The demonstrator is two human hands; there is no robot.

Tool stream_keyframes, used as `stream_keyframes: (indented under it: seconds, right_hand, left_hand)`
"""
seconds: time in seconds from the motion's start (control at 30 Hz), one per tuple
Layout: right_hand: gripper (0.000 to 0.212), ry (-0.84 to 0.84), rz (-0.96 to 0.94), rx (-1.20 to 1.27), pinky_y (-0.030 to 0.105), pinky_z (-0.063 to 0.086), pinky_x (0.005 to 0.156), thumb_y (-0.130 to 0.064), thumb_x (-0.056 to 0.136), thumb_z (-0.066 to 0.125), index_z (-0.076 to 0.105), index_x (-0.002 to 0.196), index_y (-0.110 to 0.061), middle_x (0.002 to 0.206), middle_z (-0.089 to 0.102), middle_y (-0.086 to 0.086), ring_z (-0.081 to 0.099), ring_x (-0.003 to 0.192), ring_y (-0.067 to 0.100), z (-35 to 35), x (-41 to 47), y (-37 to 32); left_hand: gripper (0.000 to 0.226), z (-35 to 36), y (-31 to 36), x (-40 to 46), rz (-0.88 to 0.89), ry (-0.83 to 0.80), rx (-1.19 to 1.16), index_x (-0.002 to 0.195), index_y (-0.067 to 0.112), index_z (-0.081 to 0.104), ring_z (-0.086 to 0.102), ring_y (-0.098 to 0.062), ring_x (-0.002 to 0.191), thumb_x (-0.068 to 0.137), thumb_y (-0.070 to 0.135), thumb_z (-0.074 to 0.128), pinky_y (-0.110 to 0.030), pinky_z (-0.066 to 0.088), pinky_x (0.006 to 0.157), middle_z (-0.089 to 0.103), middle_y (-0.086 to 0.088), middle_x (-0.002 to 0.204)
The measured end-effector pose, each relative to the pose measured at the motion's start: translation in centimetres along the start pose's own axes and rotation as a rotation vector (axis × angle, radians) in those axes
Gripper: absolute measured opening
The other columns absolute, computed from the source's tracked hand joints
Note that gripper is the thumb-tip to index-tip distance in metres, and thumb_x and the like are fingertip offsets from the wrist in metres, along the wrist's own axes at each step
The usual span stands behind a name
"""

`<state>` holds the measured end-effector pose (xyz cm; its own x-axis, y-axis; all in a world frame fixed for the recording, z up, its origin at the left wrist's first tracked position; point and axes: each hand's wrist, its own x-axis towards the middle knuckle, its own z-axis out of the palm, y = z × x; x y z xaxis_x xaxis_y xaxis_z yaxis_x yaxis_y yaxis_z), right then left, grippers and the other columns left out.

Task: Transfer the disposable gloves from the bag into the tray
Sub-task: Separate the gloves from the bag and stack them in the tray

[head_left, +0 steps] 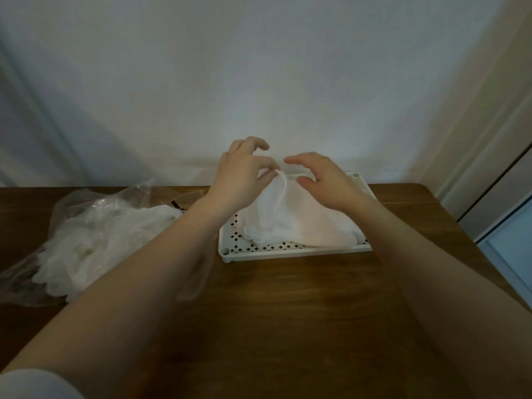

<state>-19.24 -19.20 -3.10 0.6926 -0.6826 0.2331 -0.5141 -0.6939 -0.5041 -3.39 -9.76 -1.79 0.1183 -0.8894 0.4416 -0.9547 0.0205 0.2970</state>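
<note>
Brown wood, dark and grained, makes up the table [302, 312], whose far edge meets a plain pale wall [259, 67]. To the right stands a cream door frame [489, 125] with a light blue panel [515, 243] lower down. A white tray [288, 252] with a perforated floor of small dark diamond holes sits toward the back of the table, right of centre. Thin white gloves [316, 223] lie piled inside it. The left hand [241, 177] hovers over the tray's far left part, thumb and forefinger pinching the rolled cuff of a glove [273, 208] that hangs down into the tray; its other fingers are curled loosely above. The right hand [325, 180] hovers just beside it over the pile, fingers spread and slightly bent, holding nothing. On the left of the table, well apart from the tray, a crumpled clear plastic bag [80, 203] lies on its side with more gloves [95, 249] bunched inside and spilling toward its mouth.
</note>
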Motion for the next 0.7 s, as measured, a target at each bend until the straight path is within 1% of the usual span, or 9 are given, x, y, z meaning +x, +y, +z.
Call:
stream_keyframes:
  seconds: [0.1, 0.17, 0.23, 0.33, 0.4, 0.5, 0.57, 0.63, 0.7]
  right_hand:
    - [0.042, -0.228, -0.067, 0.142, 0.01, 0.025, 0.093, -0.009, 0.096, 0.049, 0.047, 0.137, -0.019, 0.134, 0.047, -0.009, 0.04, 0.122, 0.006, -0.6, 0.0, -1.1]
    - [0.032, -0.256, -0.071, 0.142, 0.014, 0.032, 0.089, -0.014, 0.095, 0.054, 0.057, 0.126, -0.016, 0.124, 0.053, -0.011, 0.044, 0.11, 0.003, -0.3, 0.2, -1.1]
    - [0.016, -0.2, -0.04, 0.155, 0.027, 0.039, 0.088, -0.018, 0.09, 0.063, 0.067, 0.102, -0.011, 0.111, 0.064, 0.003, 0.053, 0.098, 0.013, -0.3, 0.4, -0.6]
    - [0.02, -0.196, 0.094, 0.277, 0.036, 0.047, 0.074, -0.022, 0.082, 0.071, 0.066, 0.086, -0.003, 0.088, 0.067, 0.013, 0.063, 0.079, 0.022, -1.9, 0.3, 0.1]
    - [0.009, -0.26, 0.138, 0.41, 0.031, 0.049, 0.066, -0.018, 0.082, 0.07, 0.066, 0.082, -0.01, 0.076, 0.066, 0.003, 0.063, 0.067, 0.013, -3.4, -0.1, 0.5]
    - [0.005, -0.327, 0.173, 0.634, 0.026, 0.056, 0.067, -0.011, 0.083, 0.066, 0.064, 0.086, -0.015, 0.077, 0.071, -0.003, 0.068, 0.069, 0.012, -4.9, -0.5, 0.8]
    - [0.01, -0.38, 0.214, 0.779, 0.023, 0.055, 0.064, -0.013, 0.079, 0.064, 0.061, 0.088, -0.013, 0.079, 0.07, -0.001, 0.067, 0.069, 0.011, -5.3, -0.9, 0.7]
    - [0.023, -0.462, 0.283, 0.877, 0.023, 0.056, 0.066, -0.024, 0.074, 0.062, 0.062, 0.094, -0.012, 0.085, 0.071, 0.0, 0.069, 0.074, 0.012, -5.6, -1.2, 0.6]
    - [0.035, -0.527, 0.382, 0.92, 0.026, 0.056, 0.071, -0.034, 0.072, 0.059, 0.065, 0.097, -0.011, 0.088, 0.073, 0.002, 0.07, 0.079, 0.014, -6.0, -1.8, 0.7]
  left_hand:
    - [0.022, -0.5, 0.1, 0.4, 0.056, -0.002, -0.023, 0.109, 0.023, 0.071, 0.041, -0.024, 0.119, 0.092, 0.026, 0.057, -0.035, 0.031, 0.096, 0.05, -0.002, 0.132]
    - [0.022, -0.4, -0.3, 0.3, 0.047, -0.006, -0.053, 0.108, 0.021, 0.071, 0.043, -0.024, 0.116, 0.093, 0.024, 0.055, -0.032, 0.032, 0.096, 0.053, -0.003, 0.126]
    - [0.02, -0.5, -0.4, 0.3, 0.003, -0.01, -0.18, 0.102, 0.017, 0.07, 0.048, -0.021, 0.11, 0.094, 0.018, 0.052, -0.026, 0.033, 0.09, 0.058, -0.004, 0.116]
    - [0.021, -1.3, 0.3, 0.3, -0.287, -0.04, -0.658, 0.081, 0.019, 0.057, 0.052, -0.016, 0.083, 0.093, 0.009, 0.043, -0.029, 0.039, 0.072, 0.058, 0.002, 0.087]
    - [0.02, -1.5, 1.0, 0.4, -0.493, 0.031, -0.892, 0.071, 0.015, 0.05, 0.045, -0.015, 0.067, 0.088, 0.005, 0.043, -0.029, 0.035, 0.062, 0.05, 0.002, 0.072]
    - [0.027, -2.0, 2.3, 0.4, -0.783, 0.105, -1.325, 0.06, 0.014, 0.042, 0.036, -0.018, 0.054, 0.087, 0.012, 0.04, -0.027, 0.032, 0.053, 0.04, 0.001, 0.054]
    - [0.046, -2.3, 2.6, 0.4, -0.809, -0.05, -1.459, 0.064, 0.014, 0.053, 0.05, -0.02, 0.057, 0.094, 0.043, 0.033, -0.027, 0.042, 0.059, 0.055, 0.0, 0.055]
    - [0.068, -2.6, 2.7, 0.3, -0.736, -0.262, -1.463, 0.083, 0.014, 0.066, 0.066, -0.022, 0.073, 0.089, 0.067, 0.024, -0.031, 0.052, 0.073, 0.071, -0.003, 0.073]
    - [0.044, -2.6, 3.0, 0.0, -0.63, -0.345, -1.374, 0.08, 0.013, 0.062, 0.066, -0.02, 0.07, 0.093, 0.048, 0.04, -0.024, 0.055, 0.065, 0.07, -0.001, 0.067]
